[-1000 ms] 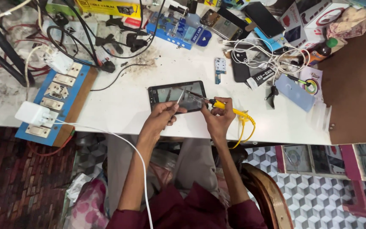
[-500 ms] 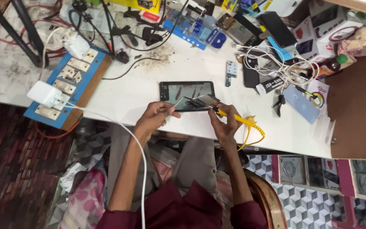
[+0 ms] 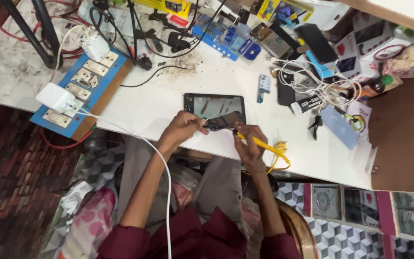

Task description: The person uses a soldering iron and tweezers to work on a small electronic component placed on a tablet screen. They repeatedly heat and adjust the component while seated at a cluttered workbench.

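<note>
Left hand (image 3: 180, 130) pinched shut on one thin wire (image 3: 210, 117). Right hand (image 3: 250, 144) closed round one yellow-handled soldering iron (image 3: 259, 142), tip at a small dark phone (image 3: 225, 121) lying on one black tablet (image 3: 212, 104) near the front edge of the white worktable (image 3: 168, 96). One blue switchboard (image 3: 80, 91) left; cluttered far edge. Patterned tile floor (image 3: 350, 235) below.
</note>
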